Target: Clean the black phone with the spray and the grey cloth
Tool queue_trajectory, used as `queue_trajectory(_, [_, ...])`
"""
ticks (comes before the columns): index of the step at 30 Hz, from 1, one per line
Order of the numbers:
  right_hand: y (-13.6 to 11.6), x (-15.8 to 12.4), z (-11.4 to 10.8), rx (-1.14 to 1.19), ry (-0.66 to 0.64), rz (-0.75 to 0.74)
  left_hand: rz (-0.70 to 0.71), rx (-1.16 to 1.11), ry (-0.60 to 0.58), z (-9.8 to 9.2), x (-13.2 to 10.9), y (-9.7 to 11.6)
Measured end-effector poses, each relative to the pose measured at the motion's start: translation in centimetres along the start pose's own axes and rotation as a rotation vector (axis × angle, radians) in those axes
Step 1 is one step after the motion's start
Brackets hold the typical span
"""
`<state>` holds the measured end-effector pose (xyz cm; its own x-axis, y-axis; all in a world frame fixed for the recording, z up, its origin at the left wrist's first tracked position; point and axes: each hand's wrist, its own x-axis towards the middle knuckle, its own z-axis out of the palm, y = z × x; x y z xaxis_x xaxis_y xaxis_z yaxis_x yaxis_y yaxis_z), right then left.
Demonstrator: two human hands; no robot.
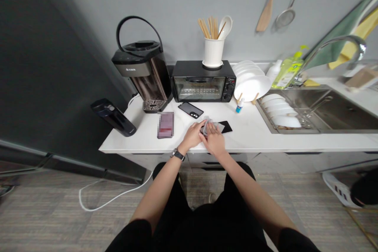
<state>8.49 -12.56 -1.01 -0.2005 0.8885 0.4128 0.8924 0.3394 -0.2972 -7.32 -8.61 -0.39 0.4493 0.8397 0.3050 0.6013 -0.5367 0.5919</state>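
Note:
A black smartphone [227, 127] lies on the white counter, partly covered by a thin grey cloth [219, 126]. My right hand [214, 140] presses the cloth onto the screen with its fingers bunched over it. At the phone's left end is my left hand [193, 135], its fingers closed about that end beside the cloth; exactly what its fingertips grip is partly hidden. A dark phone case [191, 110] rests just behind my hands. To the left lies a purple-grey packet [165, 125] with a blurred face. A small blue-and-white bottle [239, 106] stands behind the phone to the right.
A toaster oven [203, 82] carries a white chopstick holder [214, 52]. Left of it stand a water dispenser [141, 75] and a dark flask [113, 118]. White plates [252, 84] and a sink [339, 112] are at right. Another person's shoe [339, 190] shows at lower right.

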Motion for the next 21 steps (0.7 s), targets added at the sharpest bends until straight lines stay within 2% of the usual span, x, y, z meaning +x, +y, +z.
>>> queue_trajectory(3, [-2.3, -1.8, -0.3, 0.083, -0.008, -0.018, 0.03, 0.007, -0.016, -0.1, -0.2, -0.2])
queue_trajectory(5, [-2.1, -3.0, -1.0, 0.141, -0.031, -0.018, 0.036, 0.01, -0.018, -0.1, -0.3, -0.2])
queue_trajectory(7, [-0.8, -4.0, -1.9, 0.166, -0.052, -0.011, 0.031, 0.003, -0.013, -0.1, -0.2, -0.1])
queue_trajectory(11, [3.9, -4.9, -3.3, 0.121, -0.031, 0.04, 0.001, -0.016, 0.007, 0.0, 0.0, 0.1])
queue_trajectory(14, [6.9, -4.2, -3.9, 0.058, 0.002, 0.121, -0.007, -0.027, 0.018, 0.2, 0.2, 0.0])
queue_trajectory(16, [7.9, -2.9, -3.8, 0.013, 0.013, 0.171, -0.009, -0.031, 0.015, 0.2, 0.3, 0.0])
queue_trajectory(18, [7.7, -1.3, -3.4, -0.023, 0.02, 0.197, -0.016, -0.03, 0.008, 0.2, 0.3, 0.0])
queue_trajectory(21, [5.1, 0.7, -1.9, -0.035, 0.013, 0.167, -0.023, -0.026, 0.005, 0.1, 0.3, 0.0])
